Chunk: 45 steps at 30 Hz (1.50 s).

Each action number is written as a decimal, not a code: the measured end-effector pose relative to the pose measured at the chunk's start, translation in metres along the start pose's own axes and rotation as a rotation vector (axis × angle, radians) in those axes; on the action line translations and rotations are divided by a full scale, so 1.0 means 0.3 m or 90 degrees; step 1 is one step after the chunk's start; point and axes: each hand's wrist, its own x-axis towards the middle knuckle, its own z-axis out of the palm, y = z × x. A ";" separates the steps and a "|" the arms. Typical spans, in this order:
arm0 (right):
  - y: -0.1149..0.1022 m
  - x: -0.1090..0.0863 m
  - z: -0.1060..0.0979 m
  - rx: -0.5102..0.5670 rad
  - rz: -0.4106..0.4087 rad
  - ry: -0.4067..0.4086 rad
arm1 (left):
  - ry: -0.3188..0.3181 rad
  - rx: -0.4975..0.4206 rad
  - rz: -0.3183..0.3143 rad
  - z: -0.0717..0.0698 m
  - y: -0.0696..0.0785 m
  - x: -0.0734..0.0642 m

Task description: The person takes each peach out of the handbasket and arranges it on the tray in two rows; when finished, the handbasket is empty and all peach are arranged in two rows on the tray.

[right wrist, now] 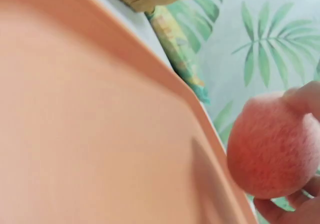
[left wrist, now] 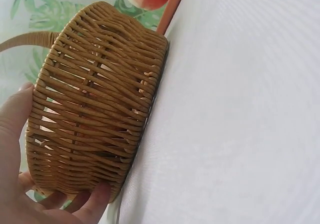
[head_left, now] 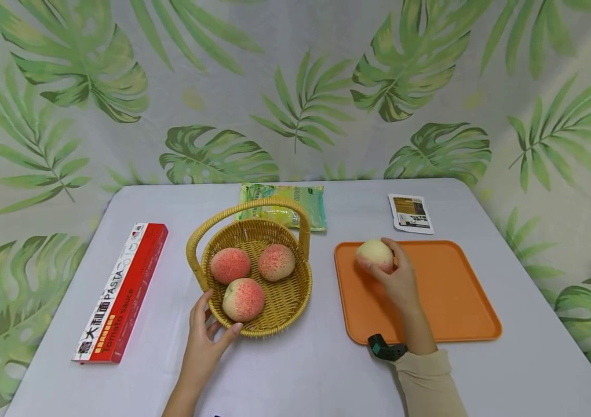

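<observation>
A woven wicker basket (head_left: 287, 298) with an arched handle stands on the table and holds three peaches, one of them a red-speckled peach (head_left: 243, 299) near the front. My left hand (head_left: 207, 333) grips the basket's near left side, thumb at the rim and fingers spread around the outer wall, as the left wrist view shows. In my right hand (head_left: 400, 275) is another peach (head_left: 373, 255), pale on top and pink below, held between thumb and fingers. It is above the left part of an orange tray (head_left: 441, 295); the right wrist view (right wrist: 272, 149) shows its pink side.
A red pasta box (head_left: 123, 295) lies at the left. Behind the basket is a green and yellow packet (head_left: 311, 202), partly hidden by the handle. A small white and brown pouch (head_left: 411, 214) lies behind the tray. A leaf-patterned cloth (head_left: 321, 104) hangs at the back.
</observation>
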 end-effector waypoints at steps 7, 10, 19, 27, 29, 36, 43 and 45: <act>0.135 0.024 0.022 -0.004 0.015 -0.026 | -0.003 -0.005 0.003 0.002 -0.003 0.001; 0.151 0.029 0.030 -0.011 0.000 -0.030 | 0.001 0.000 -0.005 0.002 -0.003 -0.001; 0.161 0.033 0.047 -0.016 -0.034 -0.040 | 0.000 0.006 0.002 0.001 -0.007 0.001; 0.146 0.028 0.051 0.038 -0.004 -0.062 | 0.000 0.003 -0.001 0.000 0.001 -0.001; 0.140 0.027 0.050 0.044 0.006 -0.064 | 0.000 0.001 -0.001 -0.001 0.003 -0.002; 0.140 0.024 0.047 0.084 0.046 -0.077 | 0.001 -0.001 -0.004 0.000 0.000 -0.001; 0.114 0.013 0.031 0.107 0.058 -0.067 | -0.010 -0.017 0.007 0.000 0.058 -0.013; 0.087 0.008 0.028 0.111 0.057 -0.067 | -0.012 -0.018 -0.002 -0.001 0.086 -0.018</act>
